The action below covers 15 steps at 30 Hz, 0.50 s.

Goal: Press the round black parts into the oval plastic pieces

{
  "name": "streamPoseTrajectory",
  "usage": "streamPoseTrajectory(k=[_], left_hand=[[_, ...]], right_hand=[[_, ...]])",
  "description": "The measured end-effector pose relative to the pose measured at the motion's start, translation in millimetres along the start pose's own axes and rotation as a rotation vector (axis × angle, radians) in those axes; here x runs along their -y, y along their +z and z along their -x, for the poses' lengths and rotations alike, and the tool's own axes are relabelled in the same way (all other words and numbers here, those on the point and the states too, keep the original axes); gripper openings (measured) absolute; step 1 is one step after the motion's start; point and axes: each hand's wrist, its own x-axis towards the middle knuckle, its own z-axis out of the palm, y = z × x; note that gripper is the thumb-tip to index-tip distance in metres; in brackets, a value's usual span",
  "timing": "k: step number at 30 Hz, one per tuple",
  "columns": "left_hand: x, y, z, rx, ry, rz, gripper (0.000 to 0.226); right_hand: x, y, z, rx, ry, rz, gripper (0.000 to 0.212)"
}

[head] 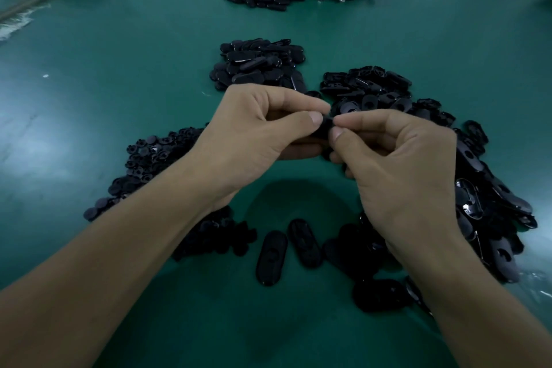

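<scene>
You've got a small black piece (326, 128) pinched above the green table (119, 75), glossy and mostly hidden. Your left hand (254, 134) and right hand (403, 164) both nip it with curled thumb and forefinger. The round parts (149, 155) are heaped left, the oval pieces (478, 194) right.

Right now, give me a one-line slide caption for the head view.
Left hand and right hand pinch a black piece over a green table, between heaps of round parts and oval pieces.

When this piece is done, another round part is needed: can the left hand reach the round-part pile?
Probably yes: the pile of round black parts lies beside the left hand, nothing between, though it now pinches a black piece.
</scene>
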Motion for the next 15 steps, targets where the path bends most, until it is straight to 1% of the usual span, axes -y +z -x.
streamPoseTrajectory(k=[6,8,10,12,15], left_hand=[[1.9,0.3,-0.1,-0.004,0.047,-0.092,0.016],[3.0,-0.1,-0.5,-0.007,0.102,-0.205,0.018],[3.9,-0.2,-0.7,-0.011,0.17,-0.36,0.022],[5.2,0.3,0.1,-0.022,0.212,-0.465,0.028],[6.8,2.1,2.8,-0.061,0.273,-0.589,0.028]], right_hand=[[0.2,-0.1,-0.9,0.026,0.003,0.052,0.018],[-0.6,-1.2,-1.0,0.015,0.003,0.078,0.021],[-1.4,-2.3,-1.0,0.006,0.008,0.092,0.029],[-1.5,-2.4,-0.2,0.015,0.008,0.12,0.035],[-1.4,-1.1,2.6,0.044,-0.021,0.189,0.037]])
